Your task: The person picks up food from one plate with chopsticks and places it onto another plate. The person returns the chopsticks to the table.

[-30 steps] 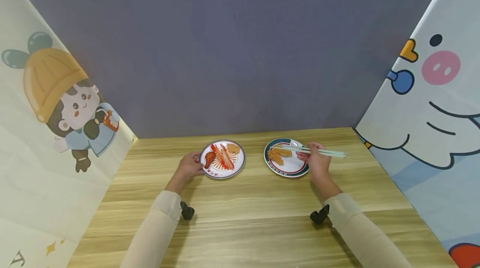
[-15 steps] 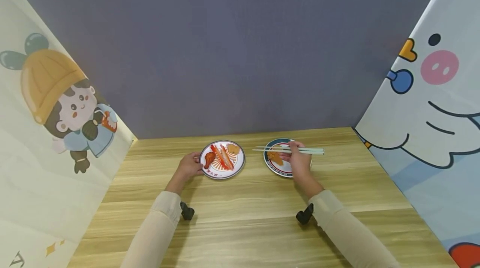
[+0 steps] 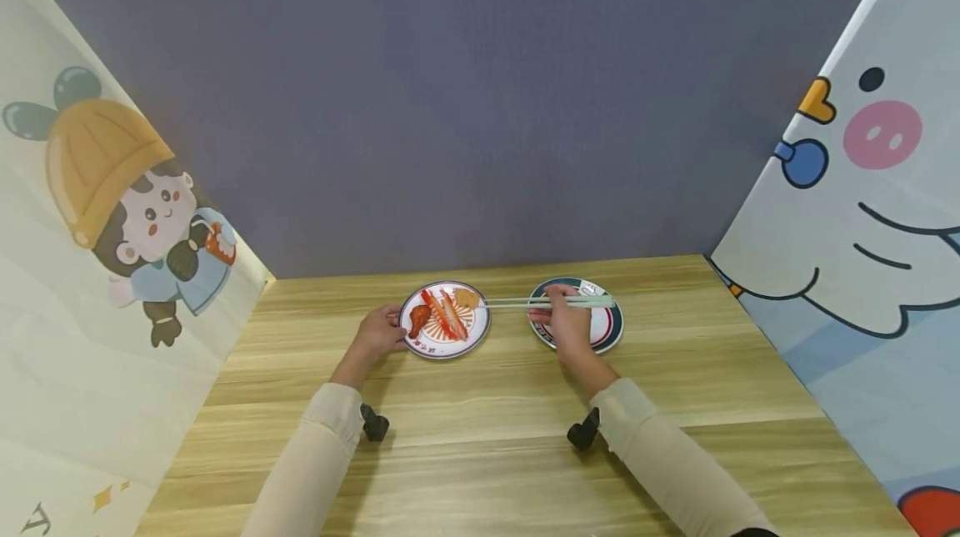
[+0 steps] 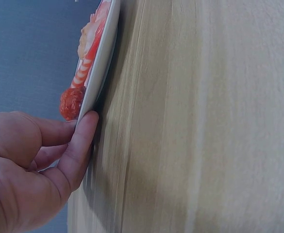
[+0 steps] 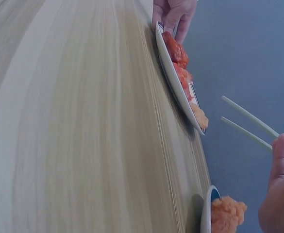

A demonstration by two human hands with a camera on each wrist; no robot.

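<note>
At the left, my left hand pinches the near-left rim of a white plate. On it lie a red-brown chicken drumstick, red-and-white crab sticks and a golden fried piece. My right hand holds a pair of pale green chopsticks above the dark-rimmed plate. Their tips point left at the white plate's edge; the right wrist view shows them apart with nothing between. Fried chicken sits on the dark-rimmed plate, covered by my hand in the head view.
Both plates stand on a wooden table near its back edge. Behind rises a grey-blue panel. Cartoon-printed panels flank the table at left and right.
My right hand has moved left with the chopsticks, from the right side of the dark-rimmed plate to over it. The chopstick tips now reach the white plate's edge. My left hand stays put.
</note>
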